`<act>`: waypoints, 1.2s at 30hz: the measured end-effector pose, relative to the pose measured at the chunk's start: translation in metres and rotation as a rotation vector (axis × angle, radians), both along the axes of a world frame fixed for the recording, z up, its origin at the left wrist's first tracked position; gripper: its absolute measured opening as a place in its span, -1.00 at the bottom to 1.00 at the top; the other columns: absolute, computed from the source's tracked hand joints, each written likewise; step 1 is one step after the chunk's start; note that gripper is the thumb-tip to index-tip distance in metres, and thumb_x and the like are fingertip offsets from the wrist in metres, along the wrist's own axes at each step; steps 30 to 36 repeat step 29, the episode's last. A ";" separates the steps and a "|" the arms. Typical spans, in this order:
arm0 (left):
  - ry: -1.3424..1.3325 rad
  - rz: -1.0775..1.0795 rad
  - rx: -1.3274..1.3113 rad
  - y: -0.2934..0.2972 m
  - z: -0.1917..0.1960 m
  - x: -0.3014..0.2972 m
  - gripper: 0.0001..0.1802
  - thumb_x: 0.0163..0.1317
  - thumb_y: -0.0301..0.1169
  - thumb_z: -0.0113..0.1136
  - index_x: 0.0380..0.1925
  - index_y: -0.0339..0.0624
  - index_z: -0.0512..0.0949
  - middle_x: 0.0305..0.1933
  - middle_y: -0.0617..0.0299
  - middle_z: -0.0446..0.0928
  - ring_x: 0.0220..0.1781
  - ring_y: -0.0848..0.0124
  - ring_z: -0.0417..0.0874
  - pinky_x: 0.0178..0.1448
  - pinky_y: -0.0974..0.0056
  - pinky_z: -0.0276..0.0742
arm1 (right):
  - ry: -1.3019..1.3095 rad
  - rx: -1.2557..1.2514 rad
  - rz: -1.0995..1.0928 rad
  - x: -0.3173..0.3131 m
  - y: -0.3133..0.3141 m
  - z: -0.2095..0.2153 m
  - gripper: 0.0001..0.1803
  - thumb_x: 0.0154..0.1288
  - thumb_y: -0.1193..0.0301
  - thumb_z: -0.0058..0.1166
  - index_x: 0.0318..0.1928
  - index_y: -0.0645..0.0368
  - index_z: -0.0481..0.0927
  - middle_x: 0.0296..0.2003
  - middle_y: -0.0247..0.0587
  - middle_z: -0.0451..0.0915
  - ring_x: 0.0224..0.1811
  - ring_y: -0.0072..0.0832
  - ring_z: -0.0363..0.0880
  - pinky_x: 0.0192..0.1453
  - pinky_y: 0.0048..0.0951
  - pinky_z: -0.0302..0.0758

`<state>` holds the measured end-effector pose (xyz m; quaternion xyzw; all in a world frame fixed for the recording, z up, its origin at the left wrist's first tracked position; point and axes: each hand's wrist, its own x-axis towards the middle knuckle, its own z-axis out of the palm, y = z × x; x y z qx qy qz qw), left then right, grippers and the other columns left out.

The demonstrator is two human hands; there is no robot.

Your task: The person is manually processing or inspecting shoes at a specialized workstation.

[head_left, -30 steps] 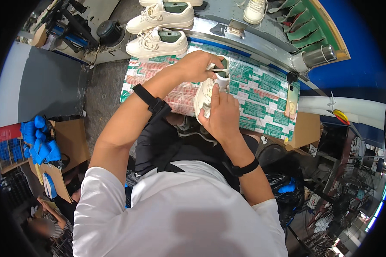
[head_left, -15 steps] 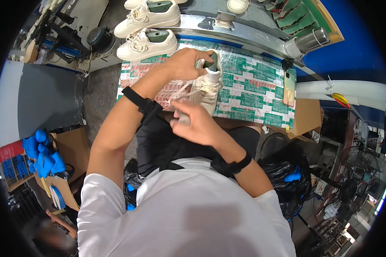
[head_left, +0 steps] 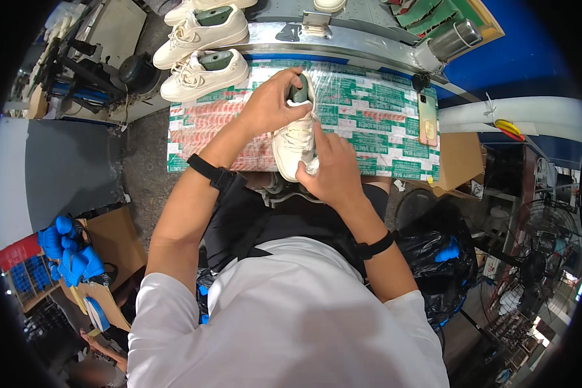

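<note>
A cream lace-up sneaker point(head_left: 286, 150) lies on the tape-covered work surface, its toe toward me. A dark green shoe last point(head_left: 298, 94) fills its opening. My left hand point(head_left: 269, 103) is closed around the ankle collar and tongue, with the thumb on the tongue. From the right, my right hand point(head_left: 335, 169) grips the sneaker's forefoot, its thumb near the toe and its index finger stretched along the side by the laces. Part of the right side is hidden by that hand.
Similar cream sneakers point(head_left: 204, 76) with green lasts stand at the far left. A metal rail point(head_left: 265, 35) runs behind the work surface point(head_left: 381, 145). A phone point(head_left: 427, 119) lies at its right edge. A fan point(head_left: 537, 258) stands right, blue bundles point(head_left: 71, 249) left.
My right hand has moved up and right from the loose lace onto the sneaker's side. The lace that was stretched out leftward is no longer seen there. My left hand stays at the collar.
</note>
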<state>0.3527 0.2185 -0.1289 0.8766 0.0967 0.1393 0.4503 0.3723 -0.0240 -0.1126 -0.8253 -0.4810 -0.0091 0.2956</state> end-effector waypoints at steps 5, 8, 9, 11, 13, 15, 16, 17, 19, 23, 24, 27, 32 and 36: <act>-0.045 0.010 -0.087 0.008 -0.004 -0.016 -0.49 0.23 -0.21 0.67 0.00 -0.19 0.60 0.57 -0.06 0.60 0.46 -0.05 0.71 0.49 0.03 0.62 | 0.012 -0.078 0.096 -0.003 -0.026 0.046 -0.07 0.12 0.21 0.53 0.43 0.47 0.51 -0.11 0.04 0.62 -0.03 0.03 0.66 0.11 0.04 0.60; -0.048 -0.023 -0.127 0.000 -0.004 -0.020 -0.54 0.23 -0.26 0.66 -0.03 -0.17 0.60 0.56 -0.02 0.62 0.48 -0.02 0.71 0.51 0.06 0.60 | 0.140 -0.189 0.143 -0.005 -0.033 0.061 -0.10 0.13 0.20 0.53 0.40 0.47 0.53 -0.13 0.06 0.64 -0.05 0.03 0.68 0.12 0.04 0.60; -0.042 -0.006 -0.164 -0.003 -0.004 -0.019 -0.54 0.23 -0.27 0.66 -0.02 -0.17 0.60 0.57 -0.03 0.62 0.49 -0.03 0.71 0.51 0.05 0.60 | 0.148 -0.164 0.128 -0.006 -0.033 0.060 -0.11 0.13 0.20 0.52 0.39 0.47 0.54 -0.14 0.07 0.65 -0.06 0.03 0.68 0.11 0.03 0.60; -0.044 0.035 -0.132 -0.004 -0.002 -0.021 -0.57 0.25 -0.35 0.62 -0.01 -0.19 0.58 0.58 -0.02 0.61 0.48 0.03 0.71 0.49 0.07 0.61 | 0.158 -0.137 0.113 -0.002 -0.028 0.053 -0.13 0.13 0.20 0.52 0.37 0.48 0.55 -0.15 0.08 0.66 -0.06 0.03 0.69 0.11 0.02 0.60; -0.065 0.029 -0.197 -0.003 -0.009 -0.024 -0.58 0.26 -0.38 0.60 0.01 -0.19 0.58 0.58 0.00 0.62 0.47 0.08 0.71 0.49 0.09 0.61 | 0.016 -0.148 0.057 0.009 -0.017 0.034 -0.20 0.14 0.21 0.51 0.30 0.48 0.59 -0.16 0.07 0.66 -0.07 0.02 0.69 0.09 0.01 0.60; -0.042 0.058 -0.373 -0.010 -0.007 -0.032 -0.60 0.31 -0.44 0.54 0.06 -0.20 0.58 0.59 0.06 0.62 0.44 0.25 0.70 0.49 0.14 0.60 | 0.001 -0.130 0.072 0.009 -0.012 0.030 -0.22 0.14 0.21 0.50 0.28 0.47 0.60 -0.16 0.06 0.66 -0.07 0.02 0.68 0.08 0.01 0.59; -0.037 0.050 -0.369 -0.008 -0.008 -0.032 -0.60 0.31 -0.44 0.54 0.06 -0.20 0.58 0.59 0.06 0.62 0.44 0.25 0.70 0.49 0.14 0.60 | -0.018 -0.116 0.095 0.008 -0.010 0.030 -0.24 0.14 0.20 0.50 0.25 0.46 0.61 -0.17 0.05 0.66 -0.07 0.01 0.68 0.08 0.01 0.59; -0.036 0.071 -0.320 -0.005 -0.011 -0.034 -0.60 0.35 -0.47 0.50 0.11 -0.21 0.56 0.62 0.07 0.58 0.48 0.24 0.66 0.51 0.10 0.59 | -0.015 -0.113 0.086 0.005 -0.014 0.035 -0.24 0.14 0.20 0.50 0.25 0.46 0.61 -0.17 0.05 0.66 -0.07 0.01 0.68 0.08 0.01 0.59; -0.069 0.083 -0.238 0.005 -0.023 -0.046 -0.60 0.41 -0.50 0.44 0.17 -0.20 0.54 0.65 0.09 0.53 0.51 0.24 0.63 0.49 0.08 0.62 | 0.102 -0.093 0.182 -0.009 -0.023 0.076 -0.28 0.16 0.21 0.48 0.24 0.43 0.64 -0.19 0.05 0.66 -0.07 0.00 0.68 0.09 0.03 0.58; -0.075 0.152 -0.288 0.004 -0.017 -0.048 -0.61 0.32 -0.46 0.51 0.09 -0.19 0.59 0.57 0.10 0.64 0.47 0.28 0.69 0.50 0.13 0.61 | 0.329 -0.237 0.240 0.006 -0.060 0.121 -0.27 0.20 0.21 0.47 0.30 0.43 0.64 -0.17 0.05 0.68 -0.05 0.01 0.69 0.10 0.01 0.60; -0.061 0.136 -0.289 0.000 -0.014 -0.045 -0.59 0.31 -0.40 0.53 0.09 -0.17 0.59 0.56 0.11 0.65 0.44 0.23 0.71 0.46 0.10 0.64 | 0.408 -0.266 0.214 0.014 -0.074 0.116 -0.26 0.23 0.22 0.47 0.33 0.43 0.63 -0.15 0.05 0.69 -0.02 0.02 0.70 0.11 -0.02 0.61; -0.006 0.121 -0.112 -0.019 0.000 -0.031 -0.55 0.29 -0.26 0.56 0.08 -0.14 0.60 0.54 0.12 0.67 0.36 0.10 0.75 0.37 0.03 0.69 | 0.472 -0.233 0.173 0.016 -0.081 0.091 -0.23 0.28 0.23 0.47 0.39 0.44 0.61 -0.09 0.05 0.72 0.03 0.03 0.72 0.15 -0.07 0.63; 0.042 0.114 0.067 -0.030 0.006 -0.023 -0.51 0.27 -0.18 0.57 0.08 -0.12 0.60 0.53 0.12 0.67 0.32 0.02 0.76 0.32 -0.02 0.71 | 0.552 -0.105 0.113 0.009 -0.065 0.072 -0.25 0.30 0.26 0.46 0.42 0.43 0.61 -0.03 0.07 0.74 0.09 0.01 0.72 0.21 -0.09 0.62; 0.042 0.114 0.067 -0.030 0.006 -0.023 -0.51 0.27 -0.18 0.57 0.08 -0.12 0.60 0.53 0.12 0.67 0.32 0.02 0.76 0.32 -0.02 0.71 | 0.552 -0.105 0.113 0.009 -0.065 0.072 -0.25 0.30 0.26 0.46 0.42 0.43 0.61 -0.03 0.07 0.74 0.09 0.01 0.72 0.21 -0.09 0.62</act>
